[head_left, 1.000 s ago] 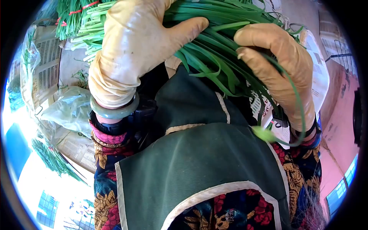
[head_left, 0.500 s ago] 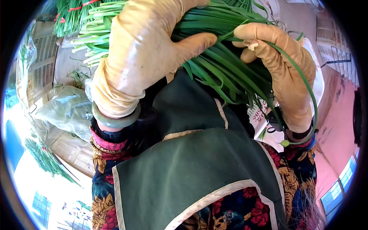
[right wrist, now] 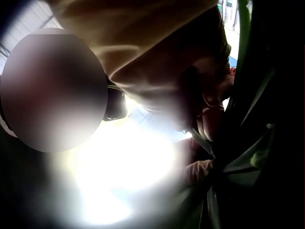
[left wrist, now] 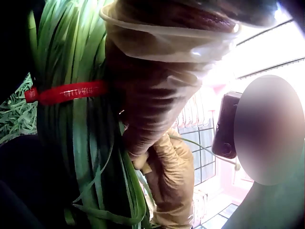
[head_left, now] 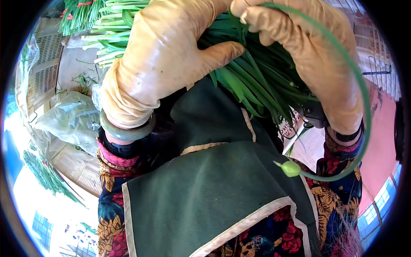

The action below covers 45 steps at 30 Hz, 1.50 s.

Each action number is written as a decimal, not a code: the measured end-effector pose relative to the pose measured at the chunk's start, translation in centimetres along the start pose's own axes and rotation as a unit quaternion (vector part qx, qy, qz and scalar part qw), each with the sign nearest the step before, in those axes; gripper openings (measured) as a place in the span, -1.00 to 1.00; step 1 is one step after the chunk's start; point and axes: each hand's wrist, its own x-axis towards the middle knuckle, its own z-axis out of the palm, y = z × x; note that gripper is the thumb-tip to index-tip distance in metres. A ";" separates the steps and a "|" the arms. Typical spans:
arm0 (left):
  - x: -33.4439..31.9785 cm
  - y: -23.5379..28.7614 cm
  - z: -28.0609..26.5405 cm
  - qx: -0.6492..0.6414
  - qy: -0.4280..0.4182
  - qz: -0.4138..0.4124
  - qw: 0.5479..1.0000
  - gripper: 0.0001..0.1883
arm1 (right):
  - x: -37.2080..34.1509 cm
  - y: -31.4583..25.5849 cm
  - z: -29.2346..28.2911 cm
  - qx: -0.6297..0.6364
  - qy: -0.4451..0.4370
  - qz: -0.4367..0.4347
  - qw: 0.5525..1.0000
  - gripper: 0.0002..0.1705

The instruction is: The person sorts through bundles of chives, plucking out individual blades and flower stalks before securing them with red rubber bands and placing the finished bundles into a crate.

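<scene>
A bundle of long green stalks (head_left: 257,81) lies across the top of the head view, pale cut ends at left and leaves at right. My gloved left hand (head_left: 165,60) lies over the bundle and grips it, thumb along its near side. My gloved right hand (head_left: 312,55) pinches a single long stem (head_left: 361,81), which arcs over that hand and ends in a pale green bud (head_left: 290,168) above the apron. In the left wrist view a red tie (left wrist: 71,92) circles the bundle, and the right hand (left wrist: 171,181) is close to the left fingers.
More bundles with red ties (head_left: 81,15) lie at the upper left. A clear plastic bag (head_left: 70,120) rests near plastic crates (head_left: 43,64) on the left. Another loose bundle (head_left: 47,171) lies lower left. A printed paper (head_left: 310,145) shows beneath the leaves.
My right hand has moved up and left, closer to my left hand, drawing the stem into a wider arc. My left hand has shifted slightly right and still holds the bundle.
</scene>
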 end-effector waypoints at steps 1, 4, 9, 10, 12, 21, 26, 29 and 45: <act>0.1 0.0 -0.1 0.008 -0.008 -0.001 1.000 -0.43 | -0.7 1.7 1.8 -0.059 0.056 -0.051 0.995 -0.74; 0.2 0.1 -0.2 0.029 -0.019 0.006 0.999 -0.44 | -0.8 2.0 2.2 -0.016 0.089 -0.063 0.994 -0.75; 0.3 0.3 0.0 0.015 -0.011 0.022 1.000 -0.50 | 1.9 -0.4 0.6 0.249 0.060 0.023 0.966 -0.81; 0.4 0.3 0.1 0.002 -0.006 0.019 1.000 -0.50 | 1.7 0.4 1.8 0.313 0.076 0.033 0.946 -0.83; 0.4 0.3 0.2 -0.023 0.004 0.012 1.000 -0.50 | 1.7 0.4 1.8 0.322 0.086 0.057 0.941 -0.85; 0.3 -0.5 0.5 -0.037 0.019 0.045 0.998 -0.46 | -2.5 -0.9 -3.2 0.269 -0.108 0.091 0.953 -0.80; 0.2 -0.6 1.1 -0.045 0.039 0.065 0.996 -0.47 | -3.8 -2.4 -3.4 0.331 -0.133 0.254 0.899 -0.85; 0.1 0.0 1.0 -0.028 0.035 0.046 0.998 -0.48 | -3.2 -2.8 -4.0 0.378 -0.166 0.372 0.831 -0.85; 0.1 -0.2 2.2 0.096 0.081 -0.008 0.992 -0.58 | -0.2 -1.1 -0.1 0.310 -0.192 0.489 0.792 -0.89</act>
